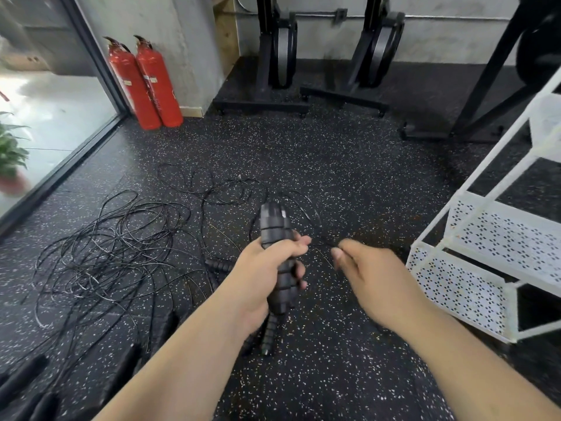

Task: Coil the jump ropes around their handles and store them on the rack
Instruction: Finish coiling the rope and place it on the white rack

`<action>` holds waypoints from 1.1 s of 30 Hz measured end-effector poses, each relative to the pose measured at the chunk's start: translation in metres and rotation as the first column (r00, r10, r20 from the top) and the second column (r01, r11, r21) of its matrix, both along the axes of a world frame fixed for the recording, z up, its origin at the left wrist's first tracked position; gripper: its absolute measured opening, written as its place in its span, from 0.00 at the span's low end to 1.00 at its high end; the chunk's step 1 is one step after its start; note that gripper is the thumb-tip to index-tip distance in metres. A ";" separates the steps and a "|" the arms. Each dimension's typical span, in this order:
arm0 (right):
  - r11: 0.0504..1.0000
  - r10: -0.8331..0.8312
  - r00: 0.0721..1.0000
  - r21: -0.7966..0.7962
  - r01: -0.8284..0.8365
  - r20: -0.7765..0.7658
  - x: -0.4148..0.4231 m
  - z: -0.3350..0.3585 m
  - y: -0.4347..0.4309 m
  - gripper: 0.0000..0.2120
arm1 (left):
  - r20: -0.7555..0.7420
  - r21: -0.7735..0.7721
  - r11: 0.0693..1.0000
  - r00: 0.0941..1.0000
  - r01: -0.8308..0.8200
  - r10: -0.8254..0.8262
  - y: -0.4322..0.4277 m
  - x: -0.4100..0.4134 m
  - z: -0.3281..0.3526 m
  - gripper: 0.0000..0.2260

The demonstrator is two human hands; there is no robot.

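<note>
Black rubber floor [349, 177] flecked with white fills most of the view, meeting a glass door [45, 101] on the left and a pale concrete wall at the back. A white perforated metal rack [473, 287] stands on the right, its lower shelves in view. Two black upright machines [279, 56] stand against the back wall, and two red fire extinguishers [145, 83] lean in the corner. A potted plant [10, 153] sits beyond the glass.

A loose tangle of thin black jump ropes [106, 253] sprawls on the floor to the left, well apart from the rack.

Both bare forearms reach forward over the floor. The left hand [261, 278] grips ribbed black handles [274, 226], held upright. Just beside it, the right hand [373, 278] pinches a thin rope [317, 218], blurred, which loops up towards the handle tops.
</note>
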State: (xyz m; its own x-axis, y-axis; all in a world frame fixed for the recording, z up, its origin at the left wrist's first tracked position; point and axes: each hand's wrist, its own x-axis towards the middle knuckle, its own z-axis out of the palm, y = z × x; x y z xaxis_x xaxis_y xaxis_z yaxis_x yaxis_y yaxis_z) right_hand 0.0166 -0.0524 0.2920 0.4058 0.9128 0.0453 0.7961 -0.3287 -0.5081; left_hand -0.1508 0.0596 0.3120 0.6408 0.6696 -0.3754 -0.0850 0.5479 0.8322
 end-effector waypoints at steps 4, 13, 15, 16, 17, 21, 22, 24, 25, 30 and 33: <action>0.994 0.063 0.998 -0.086 -0.065 -0.031 -0.016 -0.013 0.001 0.07 | 0.044 -0.042 0.993 0.994 0.106 -0.104 -0.010 0.006 -0.009 0.10; 0.990 0.081 0.990 -0.104 -0.093 -0.118 0.023 0.008 -0.008 0.15 | 0.116 -0.199 0.956 0.964 -0.215 0.241 0.026 -0.003 0.004 0.17; 0.996 0.039 0.992 -0.074 -0.048 -0.117 0.038 0.014 -0.013 0.16 | 0.173 -0.240 0.921 0.920 -0.306 0.351 0.043 -0.013 0.011 0.16; 0.998 0.020 0.994 -0.051 -0.026 -0.112 0.042 0.015 -0.015 0.17 | 0.201 -0.242 0.919 0.911 -0.310 0.360 0.046 -0.017 0.012 0.16; 1.000 0.001 0.994 -0.025 -0.004 -0.110 0.044 0.016 -0.016 0.17 | 0.213 -0.229 0.928 0.915 -0.295 0.343 0.046 -0.018 0.013 0.16; 0.996 -0.030 0.990 0.078 0.041 -0.135 0.033 0.015 -0.012 0.17 | 0.126 -0.160 0.975 0.976 -0.155 0.176 0.027 -0.010 0.004 0.25; 0.996 -0.017 0.990 0.079 0.028 -0.142 0.029 0.014 -0.011 0.17 | 0.112 -0.148 0.983 0.986 -0.109 0.126 0.021 -0.007 0.001 0.26; 0.998 0.011 0.986 0.062 0.000 -0.165 0.019 0.009 -0.007 0.17 | 0.101 -0.132 0.991 0.995 -0.004 0.017 0.009 -0.001 -0.004 0.26; 0.998 0.021 0.986 0.056 -0.012 -0.167 0.014 0.005 -0.006 0.15 | 0.105 -0.129 0.990 0.994 0.050 -0.036 0.003 0.003 -0.007 0.24; 0.997 0.064 0.987 0.042 -0.059 -0.145 0.002 -0.009 -0.001 0.07 | 0.130 -0.133 0.967 0.971 0.217 -0.200 -0.017 0.014 -0.015 0.21; 0.997 0.073 0.984 -0.003 -0.074 -0.163 0.011 -0.004 -0.003 0.11 | 0.146 -0.134 0.977 0.979 0.165 -0.146 -0.006 0.012 -0.009 0.20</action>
